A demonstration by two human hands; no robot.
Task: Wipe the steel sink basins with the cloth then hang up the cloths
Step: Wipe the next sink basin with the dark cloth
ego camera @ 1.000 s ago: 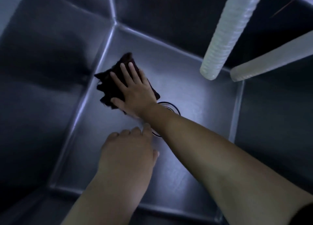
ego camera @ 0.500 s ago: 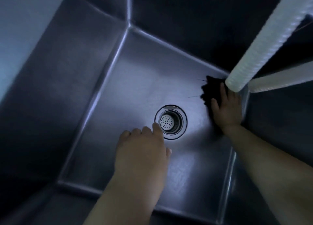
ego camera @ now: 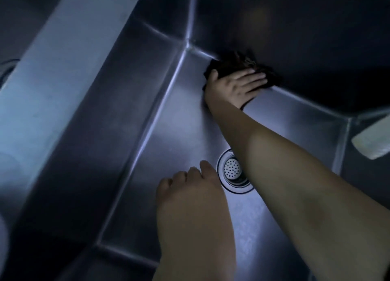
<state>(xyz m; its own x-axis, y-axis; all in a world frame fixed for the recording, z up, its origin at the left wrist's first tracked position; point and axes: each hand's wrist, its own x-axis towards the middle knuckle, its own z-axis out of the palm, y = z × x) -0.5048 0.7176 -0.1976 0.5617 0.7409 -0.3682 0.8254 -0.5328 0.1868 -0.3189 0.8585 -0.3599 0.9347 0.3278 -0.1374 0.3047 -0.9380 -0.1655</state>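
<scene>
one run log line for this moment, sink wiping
step: wiping basin floor | right hand: flat on dark cloth at far seam | left hand: resting beside drain | cloths not hung

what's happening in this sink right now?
A person is wiping the steel basin. The right hand presses a dark cloth flat into the far seam where floor meets back wall. The left hand rests on the floor beside the drain, holding nothing.

Dark cloth [ego camera: 242,66], grey steel sink [ego camera: 130,103]
</scene>
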